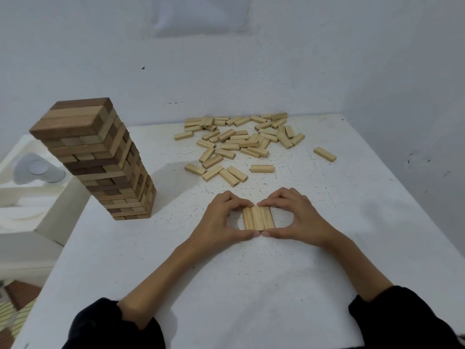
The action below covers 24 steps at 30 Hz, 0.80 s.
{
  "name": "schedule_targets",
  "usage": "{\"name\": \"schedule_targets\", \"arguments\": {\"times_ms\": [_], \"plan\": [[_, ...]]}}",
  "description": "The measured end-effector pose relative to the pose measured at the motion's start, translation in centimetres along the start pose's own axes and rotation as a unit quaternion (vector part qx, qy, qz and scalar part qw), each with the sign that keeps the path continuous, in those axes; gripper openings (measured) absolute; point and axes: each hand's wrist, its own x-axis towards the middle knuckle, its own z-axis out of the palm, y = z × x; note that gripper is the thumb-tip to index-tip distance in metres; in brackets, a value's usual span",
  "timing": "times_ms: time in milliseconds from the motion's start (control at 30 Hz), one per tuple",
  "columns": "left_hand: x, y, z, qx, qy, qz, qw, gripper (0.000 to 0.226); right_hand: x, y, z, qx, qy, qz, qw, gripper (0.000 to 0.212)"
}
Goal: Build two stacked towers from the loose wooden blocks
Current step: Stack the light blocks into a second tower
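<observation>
Three pale wooden blocks (258, 218) lie flat side by side as one row on the white table (251, 285), in front of me. My left hand (221, 219) and my right hand (299, 217) frame this row from either side. On each hand the fingertips touch the row's far ends and the thumb its near ends, pinching it. A tall tower (100, 157) of mixed light and dark blocks stands at the table's left edge. A pile of several loose pale blocks (241, 142) lies at the back of the table.
Single blocks lie apart from the pile, one at the right (324, 154) and one nearer (262, 168). A white wall rises behind the table. A white foam tray (30, 172) sits beyond the table's left edge, behind the tower.
</observation>
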Motion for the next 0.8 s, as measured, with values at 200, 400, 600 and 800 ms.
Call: {"name": "schedule_targets", "arguments": {"times_ms": [200, 400, 600, 800], "plan": [[0.0, 0.2, 0.1, -0.011, 0.004, -0.002, 1.0, 0.056, -0.1, 0.0, 0.0, -0.007, 0.008, -0.008, 1.0, 0.063], [0.9, 0.8, 0.7, -0.012, 0.002, -0.003, 1.0, 0.056, -0.3, 0.8, -0.6, 0.019, 0.028, -0.014, 0.999, 0.056], [3.1, 2.6, 2.6, -0.027, -0.012, 0.018, 0.999, 0.054, -1.4, 2.5, -3.1, 0.039, 0.026, 0.012, 0.999, 0.051], [5.9, 5.9, 7.2, -0.032, -0.031, 0.058, 0.997, 0.062, -4.8, 5.9, -7.0, 0.036, 0.051, 0.067, 0.996, 0.052]]}}
